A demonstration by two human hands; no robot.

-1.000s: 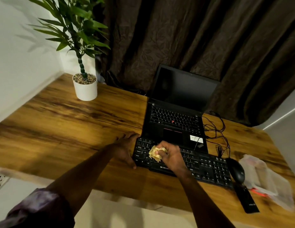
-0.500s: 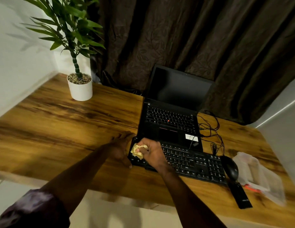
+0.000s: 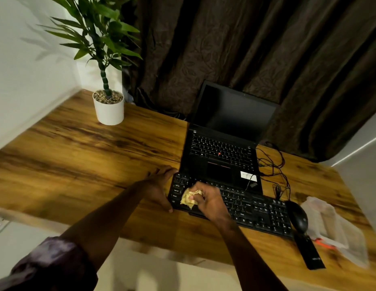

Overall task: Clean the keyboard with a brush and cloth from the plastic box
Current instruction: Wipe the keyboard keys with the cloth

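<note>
Gripping one crumpled yellow cloth (image 3: 190, 198) with curled fingers, the right hand (image 3: 211, 201) pressed it onto the left-hand keys of the single black external keyboard (image 3: 258, 212). The left hand (image 3: 158, 186) lay spread against the keyboard's left end, fingers straight, thumb by the near corner, holding nothing. The keyboard lay on the wooden desk (image 3: 78, 156), its far edge against the front of one open black laptop (image 3: 221, 156) with a dark screen. One black mouse (image 3: 297, 216) sat just beside the keyboard's right end, with one flat black bar-shaped device (image 3: 308, 252) nearer the desk's front edge. One clear plastic box (image 3: 334, 227), blurred, lay to their right. One potted plant (image 3: 108, 110) in a white pot stood at the far left, and a tangle of thin black cables (image 3: 273, 164) lay right of the laptop.
</note>
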